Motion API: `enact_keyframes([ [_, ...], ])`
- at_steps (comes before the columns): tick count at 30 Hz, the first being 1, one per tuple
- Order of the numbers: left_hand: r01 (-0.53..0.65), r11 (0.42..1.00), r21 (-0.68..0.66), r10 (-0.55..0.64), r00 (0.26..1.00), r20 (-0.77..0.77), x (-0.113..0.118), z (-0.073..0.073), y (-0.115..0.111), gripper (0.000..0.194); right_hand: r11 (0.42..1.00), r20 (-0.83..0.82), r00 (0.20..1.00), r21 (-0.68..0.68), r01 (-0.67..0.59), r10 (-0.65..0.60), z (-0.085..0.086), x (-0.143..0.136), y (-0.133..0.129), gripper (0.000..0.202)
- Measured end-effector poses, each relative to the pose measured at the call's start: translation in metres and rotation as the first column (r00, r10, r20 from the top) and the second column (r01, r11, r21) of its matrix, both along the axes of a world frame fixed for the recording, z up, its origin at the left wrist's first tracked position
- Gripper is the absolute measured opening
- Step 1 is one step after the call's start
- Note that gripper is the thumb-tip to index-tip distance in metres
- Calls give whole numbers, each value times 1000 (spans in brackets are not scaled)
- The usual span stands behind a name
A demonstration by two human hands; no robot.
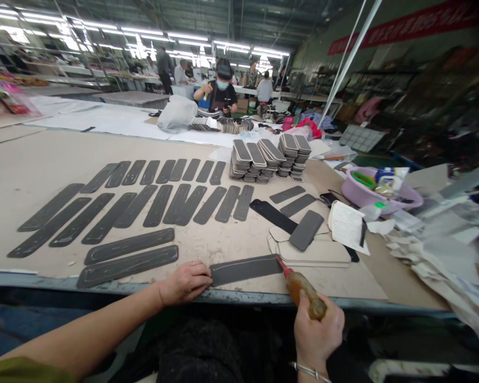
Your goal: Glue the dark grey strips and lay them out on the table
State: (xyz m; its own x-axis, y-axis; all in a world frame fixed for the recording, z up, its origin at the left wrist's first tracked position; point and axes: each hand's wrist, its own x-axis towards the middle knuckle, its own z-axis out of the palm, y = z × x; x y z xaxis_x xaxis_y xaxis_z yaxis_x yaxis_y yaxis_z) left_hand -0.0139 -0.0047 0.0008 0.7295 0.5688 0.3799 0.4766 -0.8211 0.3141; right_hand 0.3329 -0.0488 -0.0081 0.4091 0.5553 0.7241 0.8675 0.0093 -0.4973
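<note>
A dark grey strip (pixel 245 270) lies near the table's front edge, with a thin glossy line along its upper side. My left hand (pixel 188 282) has its fingers pressed together on the strip's left end. In my right hand (pixel 317 327) is a glue bottle (pixel 303 291) with amber contents, its red nozzle touching the strip's right end. Left of the strip lie two long grey strips (pixel 130 247) with glossy lines on them. Beyond them are rows of several similar grey pieces (pixel 155 205).
Stacked grey pieces (pixel 263 159) stand at the back right. Pale boards (pixel 315 251), a loose grey piece (pixel 306 230), a notebook (pixel 345 223) and a purple basin (pixel 379 194) sit at the right. A masked person (pixel 221 96) works across the table.
</note>
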Motion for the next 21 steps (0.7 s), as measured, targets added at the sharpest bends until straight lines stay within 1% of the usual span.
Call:
enact_keyframes([
  [2, -17, 1000, -2, 17, 1000, -9, -1, -1, -1, 20, 1000, -126, 992, -14, -28, 26, 0, -8, -4, 33],
  [3, -15, 1000, -2, 15, 1000, -15, -1, -2, -1, 19, 997, -182, 981, -13, -70, 67, 1, -14, -7, 34],
  [5, 8, 1000, 1, -8, 1000, -26, -1, -2, -1, 19, 981, -250, 950, 0, -195, 189, 1, -29, -11, 34],
  [8, 41, 999, 17, -40, 999, -20, 0, -4, 1, 18, 914, -243, 886, 12, -405, 395, 3, -55, -15, 29],
  [11, 44, 999, 27, -44, 999, -17, 1, -5, 2, 17, 840, -216, 820, 5, -542, 530, 8, -76, -15, 22],
  [13, 37, 999, 35, -36, 999, -22, 1, -4, 2, 17, 806, -220, 789, -18, -592, 574, 11, -83, -14, 18],
  [15, 30, 999, 42, -29, 999, -25, 2, -3, 2, 17, 784, -228, 770, -43, -619, 595, 12, -86, -14, 15],
  [21, 31, 999, 41, -30, 999, -31, 3, 2, 2, 17, 769, -238, 760, -73, -635, 605, 11, -81, -24, 15],
])
